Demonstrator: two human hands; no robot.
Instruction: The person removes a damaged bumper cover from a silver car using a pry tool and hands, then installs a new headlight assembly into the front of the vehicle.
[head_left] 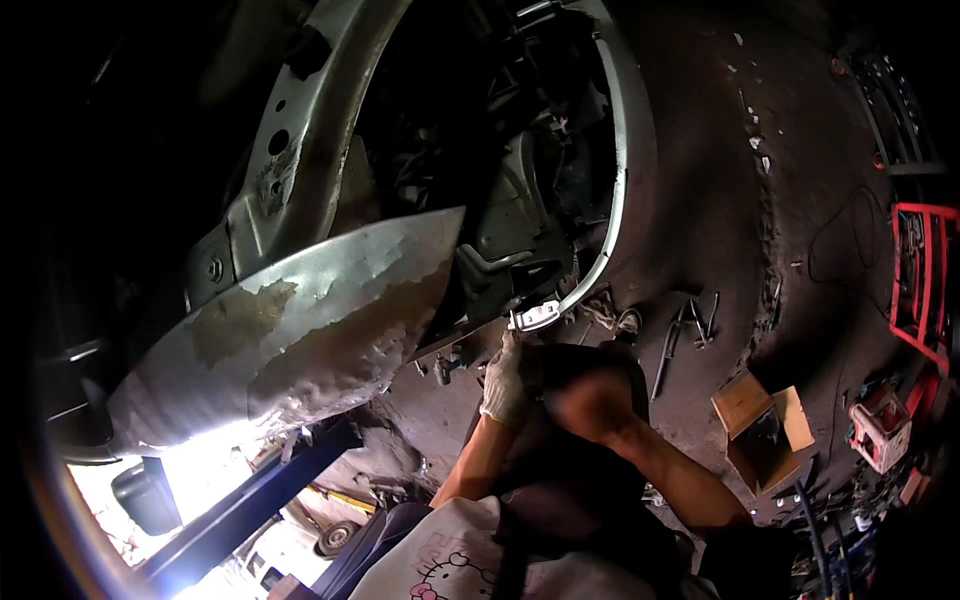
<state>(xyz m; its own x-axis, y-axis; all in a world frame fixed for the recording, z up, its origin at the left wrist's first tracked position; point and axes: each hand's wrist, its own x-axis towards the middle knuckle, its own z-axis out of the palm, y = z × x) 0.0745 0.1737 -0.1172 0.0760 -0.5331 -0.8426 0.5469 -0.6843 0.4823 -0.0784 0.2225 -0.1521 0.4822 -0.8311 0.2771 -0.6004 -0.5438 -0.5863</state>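
**Gloved hand at the sill of a stripped car body**

A bare metal car body (300, 300), patched with filler and primer, hangs raised above the viewer, apparently so that its underside and door opening can be reached from below. A dark lift arm (250, 500) runs beneath it at the lower left.

The oil-stained concrete floor (700, 200) lies past the body to the right, with long hand tools (690, 330) scattered near the sill, an open cardboard box (765, 425) beyond them, and a red rack (925, 280) at the far right.

The left hand (508, 380), in a pale work glove, is lifted to the sill edge, fingers curled close together just under a small bright metal bracket (535, 316); whether it grips anything cannot be told. The right forearm crosses in front, and its hand (590, 400) is blurred, so its state is unclear.
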